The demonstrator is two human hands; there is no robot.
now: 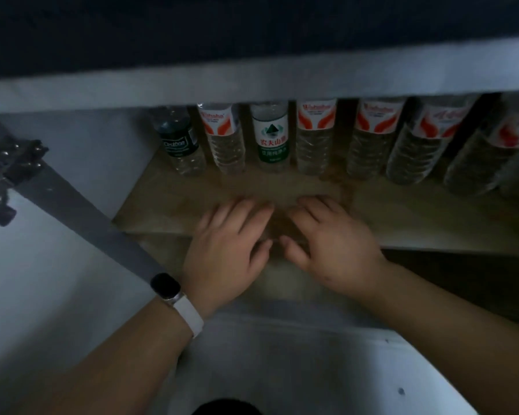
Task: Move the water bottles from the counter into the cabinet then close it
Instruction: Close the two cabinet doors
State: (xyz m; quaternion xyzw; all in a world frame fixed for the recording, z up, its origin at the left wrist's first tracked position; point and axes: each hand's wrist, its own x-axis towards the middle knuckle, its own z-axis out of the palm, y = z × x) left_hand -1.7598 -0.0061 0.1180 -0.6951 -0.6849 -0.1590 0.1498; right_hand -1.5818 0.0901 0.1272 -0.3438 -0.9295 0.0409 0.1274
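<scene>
Several water bottles stand in a row at the back of the cabinet shelf [417, 217]: a dark-labelled bottle [180, 142] at the left, red-and-white labelled bottles [224, 136] and a green-labelled bottle [271, 136] among them. Their caps are hidden behind the counter's grey edge [252, 82]. My left hand [225, 253] and my right hand [333, 244] hover side by side over the shelf's front edge, fingers spread, palms down, holding nothing. Both are well short of the bottles.
The open cabinet door [27, 280] stands at the left with its metal hinge [9, 169] and dark side edge [81, 211]. A watch with a white strap [174, 298] is on my left wrist. Light floor [312, 369] lies below.
</scene>
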